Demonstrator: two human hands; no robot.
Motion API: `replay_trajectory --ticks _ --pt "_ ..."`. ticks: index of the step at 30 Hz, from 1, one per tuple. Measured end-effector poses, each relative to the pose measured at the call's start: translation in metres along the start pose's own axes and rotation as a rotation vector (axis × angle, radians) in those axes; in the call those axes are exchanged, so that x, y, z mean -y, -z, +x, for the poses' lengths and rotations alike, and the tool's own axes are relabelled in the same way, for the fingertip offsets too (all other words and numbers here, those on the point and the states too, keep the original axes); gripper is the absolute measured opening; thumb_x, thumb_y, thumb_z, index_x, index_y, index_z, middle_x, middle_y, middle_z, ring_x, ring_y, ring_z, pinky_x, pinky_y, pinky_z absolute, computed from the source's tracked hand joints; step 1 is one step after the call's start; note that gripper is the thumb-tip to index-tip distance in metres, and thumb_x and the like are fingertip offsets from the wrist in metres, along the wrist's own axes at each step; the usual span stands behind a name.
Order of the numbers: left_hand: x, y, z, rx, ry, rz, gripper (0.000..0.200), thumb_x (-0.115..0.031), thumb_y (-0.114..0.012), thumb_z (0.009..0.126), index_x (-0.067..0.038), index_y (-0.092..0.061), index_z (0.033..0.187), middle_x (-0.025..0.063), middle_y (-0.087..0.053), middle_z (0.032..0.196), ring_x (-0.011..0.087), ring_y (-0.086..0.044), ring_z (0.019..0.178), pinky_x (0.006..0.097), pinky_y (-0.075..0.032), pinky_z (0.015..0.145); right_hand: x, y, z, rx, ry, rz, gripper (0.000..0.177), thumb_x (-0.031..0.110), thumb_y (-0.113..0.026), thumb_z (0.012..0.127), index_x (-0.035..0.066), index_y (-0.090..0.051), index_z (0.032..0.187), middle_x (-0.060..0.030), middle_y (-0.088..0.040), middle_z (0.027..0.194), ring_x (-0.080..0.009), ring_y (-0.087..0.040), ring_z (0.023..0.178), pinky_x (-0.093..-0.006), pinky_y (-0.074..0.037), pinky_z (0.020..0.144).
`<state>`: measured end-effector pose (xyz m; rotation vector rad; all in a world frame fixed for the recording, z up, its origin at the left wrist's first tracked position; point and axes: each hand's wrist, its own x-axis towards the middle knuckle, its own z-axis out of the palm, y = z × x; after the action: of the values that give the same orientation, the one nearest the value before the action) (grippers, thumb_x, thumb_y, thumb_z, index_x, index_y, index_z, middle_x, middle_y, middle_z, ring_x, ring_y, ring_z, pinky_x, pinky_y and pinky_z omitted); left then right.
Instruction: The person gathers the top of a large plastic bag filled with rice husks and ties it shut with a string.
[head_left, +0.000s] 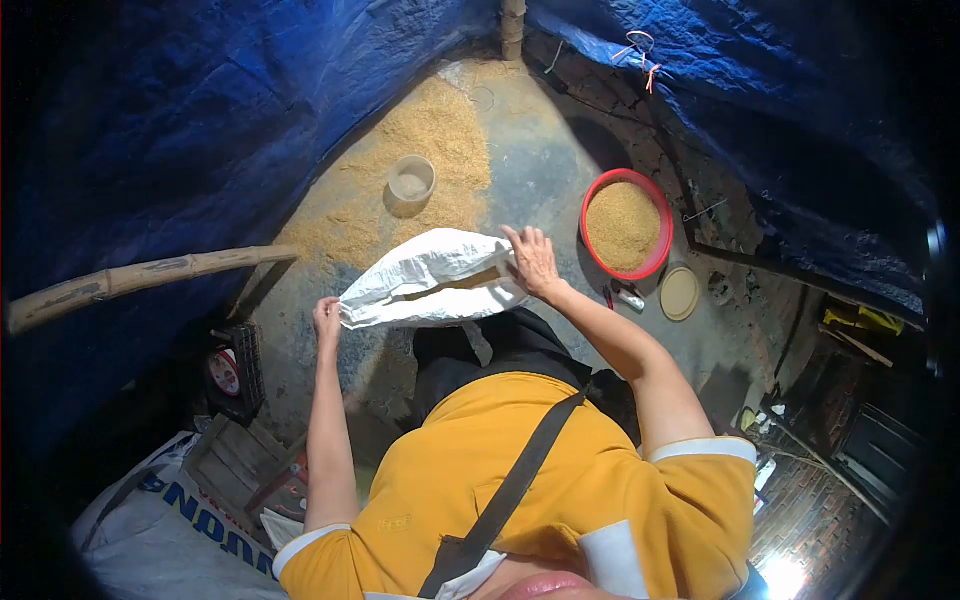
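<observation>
White sack (430, 262) is stretched between both hands, above the floor (535, 190) and in front of the person's legs; left hand (327, 318) pinches the left corner of it, fingers pressed together on the cloth; right hand (534, 262) grips the right end, fingers bent, exact thumb position I can't tell. Mouth is a narrow slit, tan strip visible inside; can't tell if that's grain or lining.

On doing this hold well, my judgement: even pull at both ends, but pulling too hard just flattens the slit; ease the hands slightly inward so the two edges bow apart; grip on the rim only, so no cloth folds into the mouth; level the ends, since the left corner sits lower in view; thin cloth probably slips from a corner pinch, so take a deeper fold.

Around it: loose grain (445, 125) beyond the sack, pale tub (406, 208) standing on it; red basin (665, 238) of grain just beside the right hand.
</observation>
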<state>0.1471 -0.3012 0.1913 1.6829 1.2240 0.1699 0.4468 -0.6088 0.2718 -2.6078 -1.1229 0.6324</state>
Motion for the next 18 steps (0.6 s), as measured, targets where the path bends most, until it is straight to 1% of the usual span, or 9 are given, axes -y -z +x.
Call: replay_trajectory --ticks 3,5,6,7,8,11,13,15,18 --pt "-0.066 -0.01 -0.04 0.249 -0.233 0.494 0.068 -0.035 -0.065 0.062 -0.004 -0.034 0.115 0.0176 -0.034 0.116 0.03 -0.03 0.109 0.0388 -0.024 0.092 0.013 0.004 -0.002 -0.073 0.115 -0.03 0.09 0.038 -0.066 0.059 0.021 -0.012 0.128 -0.0185 -0.027 0.122 -0.0392 -0.023 0.114 -0.0554 -0.026 0.085" --pt "-0.115 -0.023 -0.076 0.349 -0.24 0.756 0.089 -0.042 -0.069 0.057 -0.006 -0.023 0.124 0.0194 -0.027 0.122 0.034 -0.019 0.118 0.0432 -0.014 0.097 0.012 -0.002 -0.002 0.358 0.191 -0.206 0.113 0.054 -0.069 0.046 0.025 0.002 0.129 -0.0203 -0.013 0.129 -0.0436 -0.015 0.117 -0.062 -0.016 0.087" --pt "-0.13 -0.03 -0.089 0.394 -0.237 0.979 0.097 -0.043 -0.071 0.053 -0.007 -0.016 0.126 0.0214 -0.025 0.124 0.0357 -0.015 0.119 0.047 -0.012 0.097 0.016 0.004 -0.007 0.382 0.23 -0.338 0.096 0.043 -0.063 0.062 0.027 0.003 0.129 -0.0199 -0.017 0.128 -0.0407 -0.019 0.116 -0.0621 -0.017 0.086" --pt "-0.136 -0.034 -0.093 0.436 -0.234 1.203 0.106 -0.043 -0.073 0.05 -0.008 -0.009 0.128 0.0233 -0.022 0.126 0.0375 -0.012 0.12 0.0508 -0.009 0.096 0.018 -0.002 -0.006 0.38 0.222 -0.333 0.096 0.043 -0.063 0.062 0.027 0.003 0.129 -0.0199 -0.017 0.128 -0.0407 -0.019 0.116 -0.0621 -0.017 0.086" --pt "-0.115 -0.044 -0.09 0.294 -0.331 1.159 0.109 -0.037 -0.074 0.049 -0.01 -0.005 0.128 0.0226 -0.031 0.119 0.037 -0.023 0.115 0.0542 -0.01 0.094 0.019 -0.013 -0.004 0.347 0.218 -0.422 0.086 0.035 -0.056 0.069 0.027 0.004 0.129 -0.0198 -0.021 0.127 -0.0388 -0.021 0.116 -0.0618 -0.016 0.087" --pt "-0.093 -0.071 -0.081 0.19 -0.407 1.087 0.104 -0.029 -0.074 0.047 -0.011 -0.01 0.128 0.0183 -0.039 0.106 0.0335 -0.034 0.103 0.05 -0.02 0.091 0.012 -0.033 -0.007 0.278 0.193 -0.451 0.068 0.023 -0.048 0.076 0.027 -0.004 0.128 -0.0178 -0.029 0.12 -0.0345 -0.029 0.112 -0.0563 -0.022 0.085" --pt "-0.08 -0.083 -0.077 0.137 -0.457 1.085 0.054 -0.014 -0.067 0.055 -0.01 -0.046 0.105 0.0141 -0.044 0.09 0.0278 -0.041 0.091 0.0404 -0.03 0.082 0.011 -0.052 -0.007 0.208 0.184 -0.333 0.056 0.016 -0.043 0.076 0.025 -0.021 0.126 -0.0143 -0.04 0.109 -0.0294 -0.039 0.103 -0.046 -0.032 0.08" --pt "-0.058 -0.085 -0.067 0.094 -0.479 1.057 0.029 -0.009 -0.061 0.058 -0.008 -0.052 0.085 0.0134 -0.045 0.089 0.0284 -0.042 0.089 0.0389 -0.032 0.078 -0.005 -0.065 -0.007 0.014 0.183 -0.151 0.027 0.015 -0.044 0.072 0.017 -0.054 0.098 -0.0116 -0.048 0.095 -0.0287 -0.045 0.093 -0.0398 -0.039 0.069" --pt "-0.049 -0.071 -0.057 0.103 -0.43 1.002 0.02 -0.005 -0.057 0.059 -0.008 -0.053 0.079 0.0131 -0.046 0.087 0.0287 -0.043 0.087 0.0387 -0.034 0.075 -0.024 -0.056 0.011 -0.027 0.085 -0.059 0.02 0.015 -0.043 0.072 0.013 -0.059 0.084 -0.0116 -0.054 0.083 -0.028 -0.052 0.082 -0.0378 -0.043 0.064"
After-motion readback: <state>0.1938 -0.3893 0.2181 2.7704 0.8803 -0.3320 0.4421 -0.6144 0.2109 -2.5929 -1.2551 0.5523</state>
